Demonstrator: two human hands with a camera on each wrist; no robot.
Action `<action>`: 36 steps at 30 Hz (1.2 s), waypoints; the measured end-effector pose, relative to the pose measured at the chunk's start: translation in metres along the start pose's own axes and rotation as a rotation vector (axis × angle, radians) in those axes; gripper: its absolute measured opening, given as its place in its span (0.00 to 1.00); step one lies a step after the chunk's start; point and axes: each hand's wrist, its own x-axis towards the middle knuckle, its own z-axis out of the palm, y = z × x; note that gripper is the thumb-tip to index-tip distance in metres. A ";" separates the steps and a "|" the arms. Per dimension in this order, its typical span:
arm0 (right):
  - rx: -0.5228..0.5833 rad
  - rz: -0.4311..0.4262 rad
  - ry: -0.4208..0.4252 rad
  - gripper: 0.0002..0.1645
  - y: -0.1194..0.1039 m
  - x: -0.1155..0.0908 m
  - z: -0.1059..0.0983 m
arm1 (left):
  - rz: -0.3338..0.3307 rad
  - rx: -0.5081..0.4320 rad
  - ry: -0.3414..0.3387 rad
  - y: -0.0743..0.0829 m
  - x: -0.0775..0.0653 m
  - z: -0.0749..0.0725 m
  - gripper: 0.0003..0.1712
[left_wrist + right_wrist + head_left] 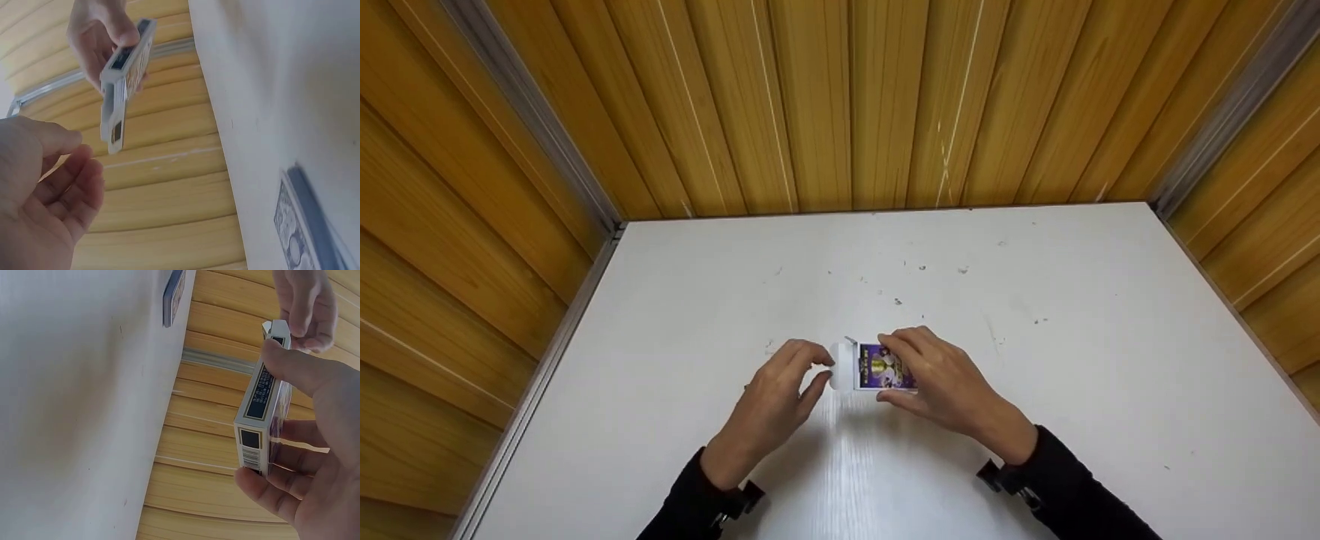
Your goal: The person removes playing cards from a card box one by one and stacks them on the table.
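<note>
My right hand (949, 379) grips a small playing-card box (885, 367), its thumb and fingers on opposite edges. The box has a purple printed face and white edges; a barcode marks its near end in the right wrist view. At its left end the white flap (842, 366) stands out, open. My left hand (776, 386) is beside that flap, fingers loosely bent, with nothing held between thumb and fingers. A deck of cards (295, 230) with a patterned back lies on the table in the left wrist view; the head view does not show it.
The white table (720, 285) carries scattered dark scuffs. Yellow wood-look panels (840, 105) rise behind it and at both sides, with grey metal posts (540, 112) at the corners.
</note>
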 end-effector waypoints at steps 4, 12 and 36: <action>0.004 -0.013 -0.003 0.46 -0.003 0.000 0.001 | 0.004 -0.099 -0.021 0.009 -0.001 0.011 0.16; -0.007 -0.060 0.020 0.46 -0.011 0.001 0.002 | -0.094 -0.219 -0.008 0.007 -0.004 0.021 0.13; -0.075 -0.144 0.084 0.46 -0.017 0.002 0.007 | -0.326 -0.414 -0.051 0.003 -0.004 0.024 0.13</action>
